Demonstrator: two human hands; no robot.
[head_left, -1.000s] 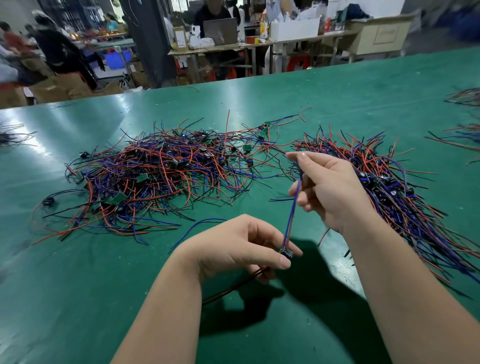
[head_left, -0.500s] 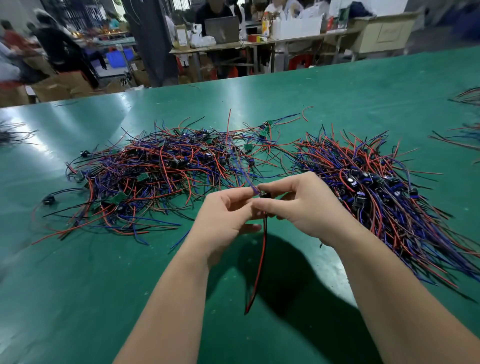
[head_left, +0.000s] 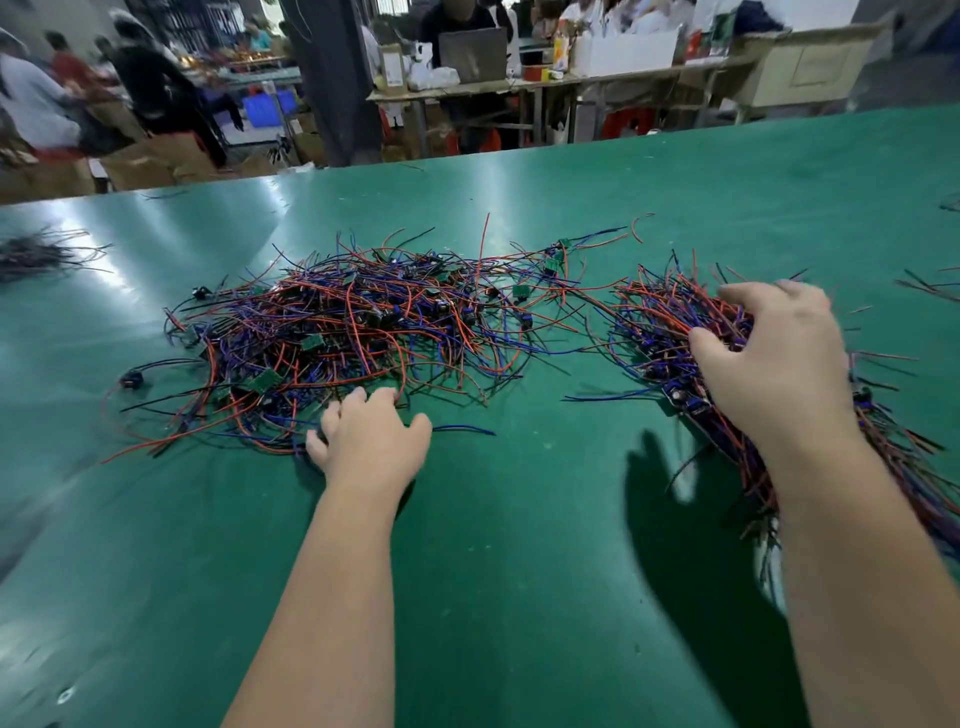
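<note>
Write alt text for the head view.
A person's left hand touches the near edge of a large tangle of red, blue and black wires on a green table; the right hand curls over a second wire pile.

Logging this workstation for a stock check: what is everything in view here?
Table: one, green, fills the foreground.
Left wire pile: one, red, blue and black with small green boards, centre-left.
Right wire pile: one, same colours, at right.
Small wire bundle: one, dark, far left edge.
Laptop: one, grey, background desk.
Left hand: one, bare, touches the left pile's near edge.
Right hand: one, bare, over the right pile; grip unclear.
</note>
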